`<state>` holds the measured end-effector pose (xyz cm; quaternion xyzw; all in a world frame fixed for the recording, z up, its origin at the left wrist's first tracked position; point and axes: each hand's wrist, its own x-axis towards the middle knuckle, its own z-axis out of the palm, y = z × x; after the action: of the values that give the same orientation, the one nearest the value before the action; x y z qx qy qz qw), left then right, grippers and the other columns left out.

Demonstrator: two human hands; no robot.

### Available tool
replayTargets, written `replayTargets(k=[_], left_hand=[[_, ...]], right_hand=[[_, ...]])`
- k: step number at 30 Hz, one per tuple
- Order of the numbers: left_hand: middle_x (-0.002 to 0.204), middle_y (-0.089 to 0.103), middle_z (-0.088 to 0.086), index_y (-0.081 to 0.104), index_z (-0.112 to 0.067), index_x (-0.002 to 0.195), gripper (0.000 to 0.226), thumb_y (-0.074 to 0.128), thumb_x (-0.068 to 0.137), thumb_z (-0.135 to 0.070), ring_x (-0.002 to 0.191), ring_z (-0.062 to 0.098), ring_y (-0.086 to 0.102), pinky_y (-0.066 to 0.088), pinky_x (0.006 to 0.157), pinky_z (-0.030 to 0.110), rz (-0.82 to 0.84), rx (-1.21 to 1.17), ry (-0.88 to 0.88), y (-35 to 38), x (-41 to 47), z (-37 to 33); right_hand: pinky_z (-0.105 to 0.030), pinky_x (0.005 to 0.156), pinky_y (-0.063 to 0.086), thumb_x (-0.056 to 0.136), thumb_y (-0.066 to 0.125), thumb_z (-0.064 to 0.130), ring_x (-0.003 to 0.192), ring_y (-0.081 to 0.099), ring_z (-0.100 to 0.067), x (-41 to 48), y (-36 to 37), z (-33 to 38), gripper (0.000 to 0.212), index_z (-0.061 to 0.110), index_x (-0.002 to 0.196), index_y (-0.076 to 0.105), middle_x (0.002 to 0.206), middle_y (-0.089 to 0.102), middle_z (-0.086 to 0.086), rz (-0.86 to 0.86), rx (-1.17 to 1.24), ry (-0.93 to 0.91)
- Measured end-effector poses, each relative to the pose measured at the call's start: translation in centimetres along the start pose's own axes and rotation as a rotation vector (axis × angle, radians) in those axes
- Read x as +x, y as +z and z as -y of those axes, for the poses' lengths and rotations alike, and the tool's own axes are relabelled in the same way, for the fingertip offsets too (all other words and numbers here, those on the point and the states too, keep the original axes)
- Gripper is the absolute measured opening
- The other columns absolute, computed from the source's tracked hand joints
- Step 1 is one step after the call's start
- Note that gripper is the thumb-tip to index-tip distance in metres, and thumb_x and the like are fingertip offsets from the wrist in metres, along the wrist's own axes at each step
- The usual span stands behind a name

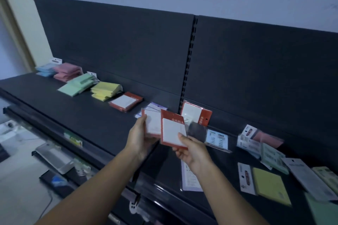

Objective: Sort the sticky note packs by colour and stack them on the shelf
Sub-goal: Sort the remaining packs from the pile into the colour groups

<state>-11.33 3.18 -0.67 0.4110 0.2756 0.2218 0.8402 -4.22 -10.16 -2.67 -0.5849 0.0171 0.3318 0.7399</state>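
Above the shelf [87, 113], the left grip [140, 139] clasps one red-edged pack [153, 124] and the right grip [192, 153] pinches a second red-edged pack [173, 133] overlapping it, probably paired so both can join the red stack [126, 101] lying just beside the yellow pile [106, 90].

We see sorted stacks along the far left of the shelf [82, 115]: blue stack [44, 71], pink stack [67, 72], green stack [78, 86], yellow stack [105, 90], then a flat red-bordered pack [126, 101]. Mid-shelf, the left hand [140, 139] grips the left red-bordered pack [152, 124] and the right hand [192, 153] grips the right red-bordered pack [173, 133]; the two packs overlap, both upright. A leaning red pack [196, 113] stands at the shelf's back. A loose pink pack [267, 138] and a loose yellow pack [270, 186] lie scattered on the right.
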Motion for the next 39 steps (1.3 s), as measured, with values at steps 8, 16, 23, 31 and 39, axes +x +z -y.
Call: replayTargets(k=[8, 16, 23, 31, 39], left_hand=[[0.064, 0.069, 0.003, 0.059, -0.004, 0.102, 0.016, 0.054, 0.086, -0.003, 0.054, 0.011, 0.065, 0.051, 0.048, 0.022, 0.020, 0.272, -0.079, -9.6, 1.9, -5.7], [0.114, 0.062, 0.020, 0.043, -0.005, 0.117, 0.039, 0.055, 0.084, 0.010, 0.088, 0.028, 0.067, 0.058, 0.057, 0.028, -0.045, 0.081, -0.006, -17.4, 4.5, -10.4], [0.114, 0.062, 0.014, 0.045, -0.011, 0.121, 0.039, 0.050, 0.087, 0.009, 0.095, 0.025, 0.064, 0.054, 0.066, 0.028, -0.074, 0.008, 0.059, -21.3, 6.9, -12.4], [0.101, 0.068, 0.007, 0.054, -0.011, 0.120, 0.026, 0.047, 0.094, -0.009, 0.092, 0.023, 0.063, 0.051, 0.073, 0.031, -0.023, 0.225, 0.033, -20.0, 11.3, -12.4], [0.108, 0.068, 0.009, 0.053, -0.009, 0.123, 0.029, 0.053, 0.094, -0.011, 0.098, 0.024, 0.065, 0.052, 0.082, 0.033, 0.052, 0.391, 0.078, -15.7, 16.4, -12.4]], right_hand=[[-0.019, 0.042, 0.045, 0.087, 0.064, 0.011, 0.052, 0.061, -0.014, 1.3, 9.9, -2.1, 0.003, 0.013, 0.089, 0.062, 0.071, 0.069, -0.008, -0.131, 0.086, -0.066], [-0.022, 0.044, 0.049, 0.089, 0.061, 0.010, 0.053, 0.066, -0.015, 2.9, 19.0, -5.8, 0.007, 0.012, 0.096, 0.062, 0.065, 0.071, -0.005, -0.129, 0.105, -0.094], [-0.027, 0.052, 0.052, 0.091, 0.049, 0.008, 0.078, 0.068, -0.024, 4.4, 21.9, -6.9, 0.024, 0.012, 0.115, 0.055, 0.094, 0.069, -0.010, -0.228, 0.117, -0.153], [-0.028, 0.050, 0.052, 0.090, 0.044, 0.006, 0.079, 0.067, -0.024, 7.9, 24.3, -6.8, 0.025, 0.011, 0.111, 0.057, 0.095, 0.069, -0.010, -0.095, 0.068, -0.150], [-0.025, 0.059, 0.049, 0.095, 0.044, 0.017, 0.090, 0.064, -0.019, 13.0, 25.5, -4.7, 0.026, 0.020, 0.118, 0.056, 0.106, 0.068, -0.005, -0.011, -0.016, -0.234]])
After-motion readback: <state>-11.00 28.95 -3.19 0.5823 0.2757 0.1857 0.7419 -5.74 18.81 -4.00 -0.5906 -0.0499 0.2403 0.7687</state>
